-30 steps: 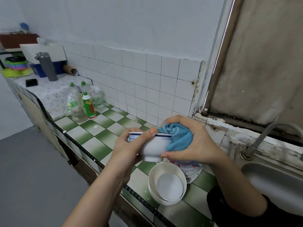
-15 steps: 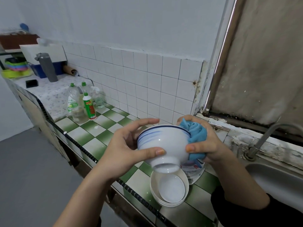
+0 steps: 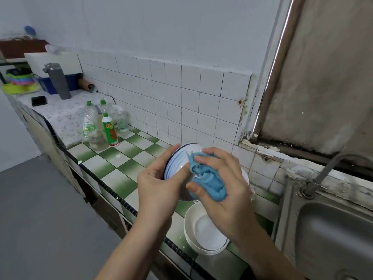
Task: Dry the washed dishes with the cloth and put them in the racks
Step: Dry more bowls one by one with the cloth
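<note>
- Left hand (image 3: 159, 184) grips the bowl (image 3: 177, 160), tilted above the tabletop (image 3: 113, 164).
- Right hand (image 3: 228, 188) presses the bunched cloth (image 3: 210, 178) to its underside.
- Stacked bowls (image 3: 203, 235) below are not yet racked; no rack is in view.

table (image 3: 113, 168): green-white tiles | near front edge: stacked white bowls (image 3: 205, 233) | left, by the wall: cluster of bottles (image 3: 101, 128)
</note>
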Motion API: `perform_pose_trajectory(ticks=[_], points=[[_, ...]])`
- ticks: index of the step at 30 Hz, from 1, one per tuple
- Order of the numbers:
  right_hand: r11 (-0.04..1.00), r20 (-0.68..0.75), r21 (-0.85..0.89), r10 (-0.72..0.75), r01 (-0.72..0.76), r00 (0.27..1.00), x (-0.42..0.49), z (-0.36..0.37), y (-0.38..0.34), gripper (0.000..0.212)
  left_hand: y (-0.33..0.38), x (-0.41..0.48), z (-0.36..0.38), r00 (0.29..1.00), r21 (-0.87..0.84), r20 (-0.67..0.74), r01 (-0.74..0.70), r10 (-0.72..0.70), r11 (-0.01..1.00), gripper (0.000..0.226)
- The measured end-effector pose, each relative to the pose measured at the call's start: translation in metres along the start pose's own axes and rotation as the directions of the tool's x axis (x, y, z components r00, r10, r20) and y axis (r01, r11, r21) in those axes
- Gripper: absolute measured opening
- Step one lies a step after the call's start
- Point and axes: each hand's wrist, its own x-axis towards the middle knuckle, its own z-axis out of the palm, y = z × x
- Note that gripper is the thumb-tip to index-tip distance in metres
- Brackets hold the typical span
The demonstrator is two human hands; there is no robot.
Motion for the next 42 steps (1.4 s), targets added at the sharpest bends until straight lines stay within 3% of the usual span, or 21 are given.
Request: perform_pose_trajectory(ticks=[2,4,5,6,8,11,13,15,20,25,27,30,31,35,37,39,42], points=[[0.991,-0.068,0.007,0.131,-0.131,0.989,0.001,0.005,0.012,0.027,0.000,-0.001,0.001,0.999,-0.004,-0.032,-0.001,0.001,1.000,0.042],[0.926,-0.136,0.119,0.372,-0.358,0.918,0.010,0.008,0.013,0.021,0.003,-0.003,0.004,0.998,-0.011,-0.067,-0.021,0.020,1.000,0.045],[0.904,-0.168,0.134,0.424,-0.406,0.890,0.011,0.011,0.014,0.022,0.003,-0.004,0.006,0.996,-0.014,-0.088,-0.031,0.030,0.999,0.043],[0.910,-0.221,0.106,0.415,-0.401,0.883,0.010,0.014,0.012,0.025,0.003,-0.005,0.007,0.994,-0.026,-0.109,-0.037,0.034,0.999,0.041],[0.964,-0.296,-0.058,0.230,-0.258,0.927,0.004,0.022,0.005,0.037,0.003,-0.006,0.010,0.988,-0.075,-0.156,-0.017,0.005,0.997,0.034],[0.963,-0.219,-0.267,-0.042,-0.018,0.975,-0.013,0.029,0.005,0.041,0.003,-0.004,0.009,0.978,-0.139,-0.202,0.031,-0.059,0.990,0.030],[0.948,-0.144,-0.312,-0.117,0.067,0.983,-0.023,0.028,0.012,0.034,0.004,0.001,0.005,0.969,-0.135,-0.233,0.055,-0.085,0.989,0.029],[0.948,-0.112,-0.313,-0.096,0.056,0.989,-0.026,0.023,0.019,0.029,0.007,0.006,0.001,0.968,-0.112,-0.235,0.058,-0.084,0.992,0.033],[0.945,-0.227,-0.326,-0.113,0.034,0.967,-0.001,0.012,0.019,0.023,0.006,0.008,0.007,0.978,-0.098,-0.180,0.092,-0.109,0.991,0.037],[0.927,-0.046,-0.359,-0.132,0.107,0.990,-0.004,0.007,0.023,0.023,0.010,0.021,0.002,0.966,-0.171,-0.204,0.123,-0.157,0.978,0.038],[0.941,-0.156,-0.337,-0.094,0.037,0.983,0.001,0.003,0.032,0.023,0.007,0.024,0.000,0.961,-0.217,-0.189,0.159,-0.201,0.963,0.041],[0.963,-0.369,-0.269,-0.102,0.000,0.924,0.006,0.005,0.032,0.025,0.005,0.025,0.006,0.931,-0.343,-0.101,0.297,-0.350,0.891,0.021],[0.965,-0.374,-0.261,-0.133,0.033,0.918,0.004,0.009,0.029,0.026,0.006,0.024,0.008,0.920,-0.369,-0.047,0.345,-0.388,0.863,0.015],[0.925,-0.263,-0.330,-0.283,0.190,0.922,-0.008,0.024,0.027,0.026,0.010,0.027,0.009,0.881,-0.495,0.106,0.450,-0.462,0.744,0.034],[0.955,-0.326,-0.269,-0.212,0.124,0.921,-0.006,0.029,0.033,0.026,0.010,0.030,0.006,0.888,-0.520,0.119,0.437,-0.445,0.734,0.036],[0.998,-0.447,-0.053,-0.012,-0.013,0.895,0.003,0.031,0.033,0.024,0.008,0.031,0.004,0.896,-0.503,0.129,0.428,-0.424,0.751,0.036],[0.955,-0.504,0.252,0.267,-0.156,0.821,0.023,0.024,0.026,0.017,0.008,0.032,0.002,0.907,-0.433,0.171,0.419,-0.384,0.798,0.030]])
